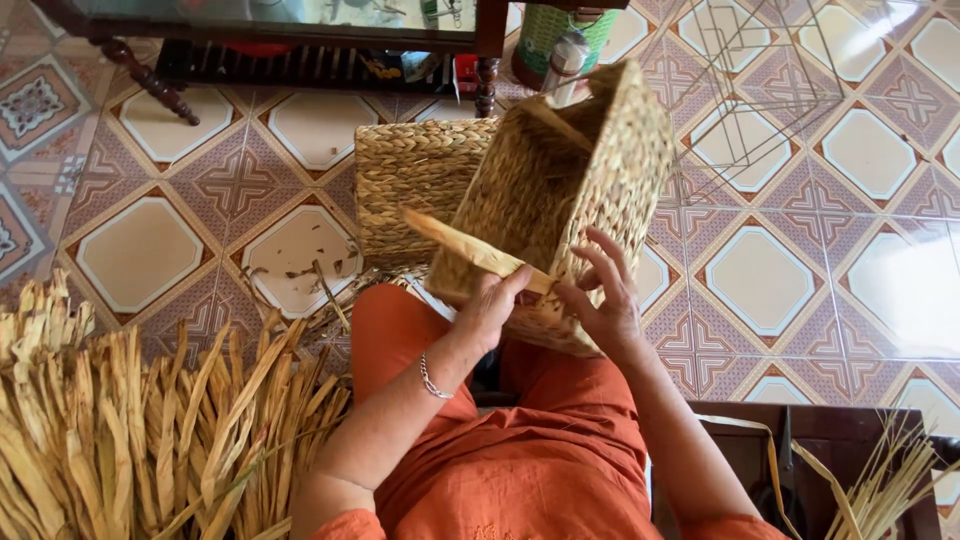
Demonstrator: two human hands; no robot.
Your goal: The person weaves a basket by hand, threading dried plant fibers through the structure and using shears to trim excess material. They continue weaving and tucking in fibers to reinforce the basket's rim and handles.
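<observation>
1. Head view: the left hand (492, 308) is closed around a flat dried leaf strip (470, 250), pinching it where it meets the rim of a woven basket (560, 190); the strip's free end sticks up and away to the left of that hand.
2. The right hand (605, 295) lies just right of the left one, fingers spread and loosely curved against the basket's outer wall, touching the weave and the strip's near end; it is not clenched on anything.
3. The basket rests tilted on the person's lap, its opening turned toward the camera, directly above both hands.
4. A 2nd woven basket (410, 180) stands on the tiled floor (780, 270) beyond the left hand, touching the tilted one.
5. A heap of dried leaves (150, 430) lies well to the left of the left hand.
6. A thin wire frame (770, 90) stands far beyond the right hand.
7. A silver bracelet (432, 380) circles the left wrist, above orange trousers (540, 450).
</observation>
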